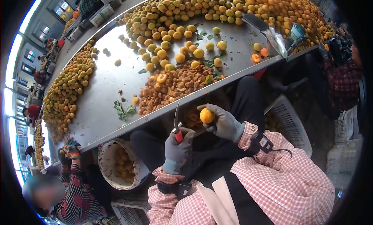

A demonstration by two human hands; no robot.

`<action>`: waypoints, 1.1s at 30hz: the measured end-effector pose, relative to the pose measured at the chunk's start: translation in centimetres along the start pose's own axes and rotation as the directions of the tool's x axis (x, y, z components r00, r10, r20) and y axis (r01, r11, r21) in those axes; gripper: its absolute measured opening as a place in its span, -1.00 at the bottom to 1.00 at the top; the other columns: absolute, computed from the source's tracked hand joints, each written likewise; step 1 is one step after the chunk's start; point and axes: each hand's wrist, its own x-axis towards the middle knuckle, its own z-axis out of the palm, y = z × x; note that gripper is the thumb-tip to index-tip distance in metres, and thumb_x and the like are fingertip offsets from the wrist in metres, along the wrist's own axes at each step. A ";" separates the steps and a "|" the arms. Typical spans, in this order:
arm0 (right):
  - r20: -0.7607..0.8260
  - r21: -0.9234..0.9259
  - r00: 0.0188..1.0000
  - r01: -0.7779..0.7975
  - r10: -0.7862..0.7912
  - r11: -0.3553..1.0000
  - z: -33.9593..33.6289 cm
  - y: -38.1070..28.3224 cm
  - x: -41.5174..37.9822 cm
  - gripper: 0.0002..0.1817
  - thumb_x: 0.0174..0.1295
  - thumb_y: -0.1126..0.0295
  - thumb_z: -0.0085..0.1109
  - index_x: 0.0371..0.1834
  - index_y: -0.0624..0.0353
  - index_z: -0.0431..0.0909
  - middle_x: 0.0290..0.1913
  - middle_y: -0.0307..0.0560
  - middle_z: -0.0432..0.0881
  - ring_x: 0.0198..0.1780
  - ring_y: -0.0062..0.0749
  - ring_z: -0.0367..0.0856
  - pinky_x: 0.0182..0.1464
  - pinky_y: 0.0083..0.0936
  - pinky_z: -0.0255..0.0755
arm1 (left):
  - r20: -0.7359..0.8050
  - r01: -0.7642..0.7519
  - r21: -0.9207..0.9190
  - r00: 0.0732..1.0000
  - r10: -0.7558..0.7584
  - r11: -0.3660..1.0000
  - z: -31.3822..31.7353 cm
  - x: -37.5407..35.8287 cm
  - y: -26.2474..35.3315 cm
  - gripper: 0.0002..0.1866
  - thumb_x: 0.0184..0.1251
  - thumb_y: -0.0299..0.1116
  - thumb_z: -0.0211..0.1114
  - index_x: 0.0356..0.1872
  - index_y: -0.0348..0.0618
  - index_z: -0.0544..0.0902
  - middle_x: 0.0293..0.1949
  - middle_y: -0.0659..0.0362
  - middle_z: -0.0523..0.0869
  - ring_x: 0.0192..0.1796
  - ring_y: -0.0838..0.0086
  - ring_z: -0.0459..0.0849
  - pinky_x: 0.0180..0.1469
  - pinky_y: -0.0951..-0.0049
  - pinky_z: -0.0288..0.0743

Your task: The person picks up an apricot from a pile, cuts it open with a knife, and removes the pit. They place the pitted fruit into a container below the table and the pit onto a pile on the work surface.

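My left hand (176, 152), in a grey glove, is closed around the red handle of a curved knife (176, 118). The blade points up toward the table's front edge. To its right, my right hand (227, 125), also gloved, grips an orange-yellow apricot (206, 116) between thumb and fingers. Knife and apricot are apart. Both hands are over my lap, just in front of the table. A heap of brown apricot pits (171, 89) lies on the metal table beyond them, with a halved apricot (161, 78) on top.
Whole apricots (186, 7) are piled along the metal table (105, 104). A phone (255, 21) and a teal-lidded bottle (297, 33) are at right. A white bucket (107, 163) holds fruit; a plastic crate (289, 124) stands right. Co-workers sit either side.
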 end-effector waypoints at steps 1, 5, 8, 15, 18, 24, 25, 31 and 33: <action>0.110 0.211 0.988 -0.127 0.106 0.969 -0.2 0.0 -0.1 -0.60 0.44 0.06 -0.15 -0.04 0.18 0.48 -0.22 -0.20 0.58 -0.27 -0.56 0.54 -0.31 -0.64 0.44 | 0.012 -0.068 -0.019 0.998 0.068 0.997 0.5 0.3 0.1 -0.83 0.22 -0.44 0.39 -0.24 -0.19 0.57 -0.39 0.31 0.59 -0.36 0.70 0.46 -0.28 0.63 0.38; 0.248 0.361 0.949 -0.277 0.195 0.890 0.0 0.5 -0.5 -0.70 0.42 0.17 -0.14 -0.10 0.16 0.48 -0.20 -0.22 0.57 -0.25 -0.58 0.55 -0.26 -0.62 0.45 | 0.094 -0.152 -0.100 0.982 0.161 0.983 1.8 0.9 -0.4 -0.67 0.16 -0.43 0.45 -0.09 -0.18 0.54 -0.30 0.30 0.60 -0.27 0.68 0.52 -0.15 0.63 0.46; -0.012 0.077 1.000 0.009 -0.009 0.997 2.1 1.3 -0.7 -0.71 0.42 0.20 -0.13 -0.12 0.17 0.49 -0.20 -0.23 0.56 -0.20 -0.59 0.53 -0.11 -0.61 0.44 | 0.205 -0.158 0.052 0.968 0.144 0.986 1.6 1.3 -0.2 -0.50 0.12 -0.50 0.46 0.08 -0.20 0.45 -0.07 0.22 0.61 -0.06 0.59 0.59 0.05 0.52 0.50; 0.061 0.239 0.995 -0.096 0.083 0.966 1.8 1.2 -0.9 -0.77 0.44 0.28 -0.16 -0.12 0.15 0.48 -0.20 -0.26 0.54 -0.13 -0.63 0.50 0.01 -0.60 0.40 | 0.330 -0.366 0.279 0.905 0.270 0.888 1.6 1.2 1.9 -0.32 0.03 -0.37 0.54 0.18 -0.20 0.38 -0.05 0.14 0.65 -0.01 0.53 0.62 0.08 0.48 0.50; 0.152 0.310 0.969 -0.234 0.195 0.921 2.0 0.6 -1.0 -0.77 0.45 0.24 -0.15 -0.12 0.12 0.46 -0.18 -0.26 0.53 -0.16 -0.63 0.51 -0.06 -0.62 0.44 | 0.383 -0.448 0.373 0.872 0.305 0.813 1.8 1.0 2.9 -0.27 -0.01 -0.28 0.56 0.19 -0.19 0.38 -0.12 0.08 0.69 -0.08 0.44 0.69 0.00 0.45 0.54; 0.299 -0.253 0.925 0.313 -0.234 0.915 1.9 1.1 -2.4 -0.78 0.37 0.22 0.04 -0.12 0.13 0.45 -0.14 -0.26 0.54 -0.14 -0.58 0.55 -0.07 -0.59 0.50 | 0.457 -0.716 0.514 0.694 0.556 0.473 2.2 0.9 3.3 -0.23 -0.17 -0.13 0.58 0.14 -0.15 0.48 -0.33 0.07 0.70 -0.34 0.19 0.72 -0.28 0.37 0.56; 0.203 0.048 0.977 0.060 -0.068 0.997 2.1 1.2 -2.5 -0.74 0.24 0.25 0.17 -0.16 0.19 0.45 -0.17 -0.15 0.54 -0.14 -0.40 0.57 -0.04 -0.49 0.49 | 0.487 -0.771 0.532 0.617 0.618 0.350 2.3 0.8 3.7 -0.26 -0.20 -0.13 0.57 0.11 -0.14 0.53 -0.39 0.09 0.69 -0.41 0.17 0.70 -0.35 0.35 0.54; 0.287 -0.606 0.845 0.525 -0.450 0.598 3.5 -0.9 -2.8 -0.53 0.00 0.21 0.37 -0.16 0.32 0.44 -0.21 0.05 0.51 -0.06 -0.07 0.52 0.09 -0.28 0.39 | 0.518 -0.786 0.589 0.546 0.658 0.188 2.7 0.9 4.5 -0.35 -0.15 -0.15 0.46 0.10 -0.04 0.59 -0.59 0.20 0.50 -0.57 0.29 0.57 -0.52 0.32 0.39; 0.166 -0.577 0.712 0.632 -0.683 0.518 5.0 0.1 -2.4 -0.72 0.20 0.27 0.18 -0.22 0.25 0.42 -0.24 -0.09 0.50 -0.18 -0.35 0.53 -0.09 -0.39 0.41 | 0.439 -0.777 0.507 0.606 0.664 0.374 2.7 0.8 5.0 -0.44 -0.02 -0.23 0.40 0.10 -0.11 0.60 -0.54 0.14 0.56 -0.53 0.28 0.61 -0.47 0.37 0.43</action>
